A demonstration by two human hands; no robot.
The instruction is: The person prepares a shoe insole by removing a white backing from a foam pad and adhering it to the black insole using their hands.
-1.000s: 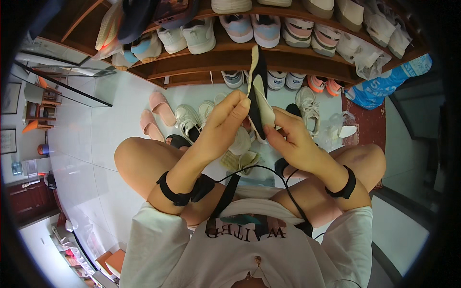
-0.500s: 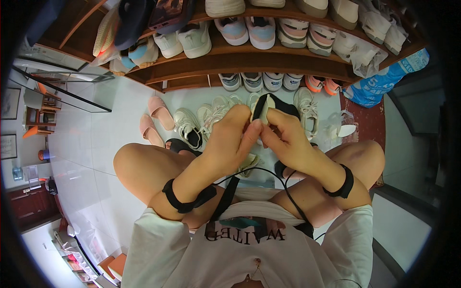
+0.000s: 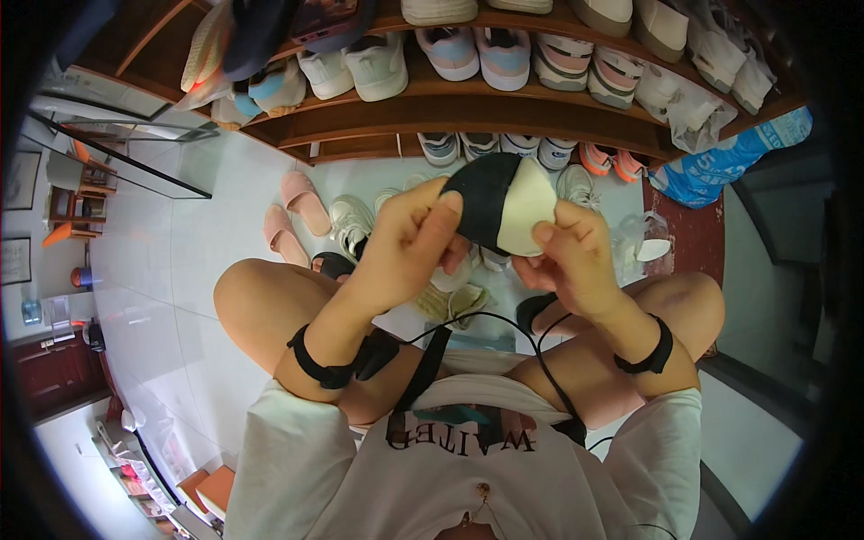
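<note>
Between my hands, above the floor, is a flat, rounded piece, black on one part and cream on the other, that looks like a shoe insole. My left hand grips its black end, thumb on top. My right hand pinches the cream part between thumb and fingers. Below my hands, several pale lace-up sneakers stand on the floor, partly hidden by my hands and the piece. Just under my right hand lies a cream shoe, only partly visible.
A wooden shoe rack full of shoes spans the far side. Pink slippers lie at left. A blue bag and a clear plastic bag are at right. A black cable crosses between my wrists.
My hands have moved apart. The insole-like piece, bunched between my fingers before, now shows broad and flat, with its black and cream parts facing up.
</note>
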